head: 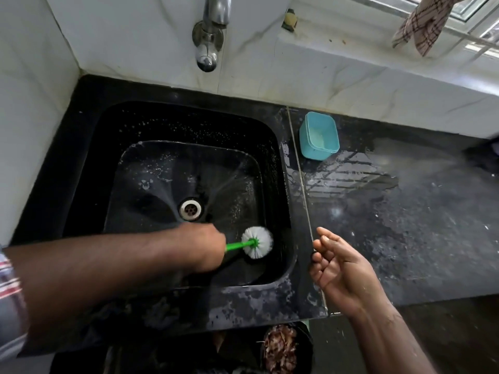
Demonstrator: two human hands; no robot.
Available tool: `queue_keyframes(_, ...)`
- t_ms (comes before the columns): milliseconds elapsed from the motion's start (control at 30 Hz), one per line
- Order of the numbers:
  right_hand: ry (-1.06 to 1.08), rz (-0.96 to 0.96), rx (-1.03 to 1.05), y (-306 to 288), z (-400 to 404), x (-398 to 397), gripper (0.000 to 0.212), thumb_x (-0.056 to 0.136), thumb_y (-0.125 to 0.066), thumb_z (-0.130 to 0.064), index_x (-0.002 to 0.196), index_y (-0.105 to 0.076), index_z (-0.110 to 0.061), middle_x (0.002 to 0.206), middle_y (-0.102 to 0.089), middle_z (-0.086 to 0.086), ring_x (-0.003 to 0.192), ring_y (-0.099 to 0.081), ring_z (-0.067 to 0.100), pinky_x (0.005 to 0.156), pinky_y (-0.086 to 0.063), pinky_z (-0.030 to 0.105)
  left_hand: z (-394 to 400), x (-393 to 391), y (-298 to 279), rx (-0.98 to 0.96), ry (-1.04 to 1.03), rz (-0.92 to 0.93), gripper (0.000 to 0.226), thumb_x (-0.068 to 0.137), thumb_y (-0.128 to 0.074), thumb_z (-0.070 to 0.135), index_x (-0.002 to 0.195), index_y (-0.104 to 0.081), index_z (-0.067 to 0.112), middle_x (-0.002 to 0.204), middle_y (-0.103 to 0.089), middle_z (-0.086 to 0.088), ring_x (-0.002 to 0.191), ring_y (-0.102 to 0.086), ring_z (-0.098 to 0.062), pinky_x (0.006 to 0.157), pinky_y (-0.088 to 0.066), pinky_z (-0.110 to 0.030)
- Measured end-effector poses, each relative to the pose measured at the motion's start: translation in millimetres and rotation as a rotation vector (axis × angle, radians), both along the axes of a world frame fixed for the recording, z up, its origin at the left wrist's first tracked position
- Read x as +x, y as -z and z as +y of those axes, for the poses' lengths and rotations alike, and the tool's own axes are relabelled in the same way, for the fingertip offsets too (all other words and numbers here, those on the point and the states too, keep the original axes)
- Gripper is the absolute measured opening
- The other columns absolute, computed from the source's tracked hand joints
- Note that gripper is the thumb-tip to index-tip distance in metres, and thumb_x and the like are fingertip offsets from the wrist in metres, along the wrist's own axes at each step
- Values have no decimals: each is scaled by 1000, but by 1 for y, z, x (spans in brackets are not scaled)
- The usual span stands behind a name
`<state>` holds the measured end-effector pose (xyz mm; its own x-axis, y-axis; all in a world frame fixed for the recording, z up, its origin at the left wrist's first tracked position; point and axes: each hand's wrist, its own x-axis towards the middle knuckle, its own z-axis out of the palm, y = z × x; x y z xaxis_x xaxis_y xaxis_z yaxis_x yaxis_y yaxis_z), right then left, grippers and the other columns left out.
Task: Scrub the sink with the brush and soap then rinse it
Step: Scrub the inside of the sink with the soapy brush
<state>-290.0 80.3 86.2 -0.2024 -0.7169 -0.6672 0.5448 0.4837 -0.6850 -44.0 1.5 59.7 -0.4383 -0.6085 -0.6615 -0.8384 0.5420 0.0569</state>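
Observation:
A black sink [89, 168] is set into a black counter, its basin wet with flecks of foam and a metal drain [190, 210] near the middle. My left hand [199, 247] reaches into the basin and grips the green handle of a brush [256, 242]. The brush's round white bristle head rests against the basin's front right wall. My right hand [337, 268] hovers over the counter's front edge just right of the sink, palm up, fingers loosely apart, holding nothing. A teal soap tub [318, 136] with pale soap inside stands on the counter behind it.
A chrome tap [212, 31] juts from the white tiled wall above the sink; no water runs. The counter [405, 225] to the right is wet. A checked cloth [424, 25] hangs at the window. A dark bin [286, 349] with scraps sits below the counter's front.

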Motion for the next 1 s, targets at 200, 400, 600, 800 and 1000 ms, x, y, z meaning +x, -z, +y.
queue_keyframes(200, 15, -3, 26, 7, 11, -7, 26, 84, -58, -8, 107, -66, -14, 75, -62, 4, 58, -52, 13, 48, -44, 22, -70, -3, 13, -39, -93, 25, 33, 95, -51, 47, 99, -67, 19, 105, -68, -2, 96, -65, -25, 76, -53, -35)
queue_keyframes(400, 11, -11, 21, 11, 16, -5, 25, 87, -56, -7, 110, -66, -14, 74, -64, 3, 57, -54, 13, 49, -45, 21, -25, 1, 5, -42, 255, 28, 34, 92, -49, 46, 102, -65, 18, 99, -69, -4, 91, -67, -28, 70, -54, -34)
queue_keyframes(600, 16, -24, 21, 13, 14, -4, 26, 88, -55, -8, 111, -65, -14, 73, -63, 3, 56, -55, 13, 49, -45, 21, -20, 38, -48, -92, 297, 79, 35, 94, -44, 54, 98, -62, 25, 89, -65, 2, 80, -61, -23, 68, -53, -34)
queue_keyframes(800, 9, -27, 2, 11, 11, -2, 26, 91, -55, -9, 114, -65, -15, 76, -63, 2, 59, -55, 12, 51, -45, 22, -37, 9, -24, -151, 70, 146, 33, 93, -51, 49, 101, -67, 22, 70, -48, 6, 71, -52, -22, 61, -45, -30)
queue_keyframes(1000, 16, -53, 9, 14, 14, 1, 25, 90, -55, -8, 111, -64, -15, 75, -63, 3, 57, -54, 12, 48, -45, 21, 4, 34, -61, -120, 449, 125, 34, 95, -42, 44, 96, -65, 19, 84, -67, 2, 80, -65, -22, 69, -55, -32)
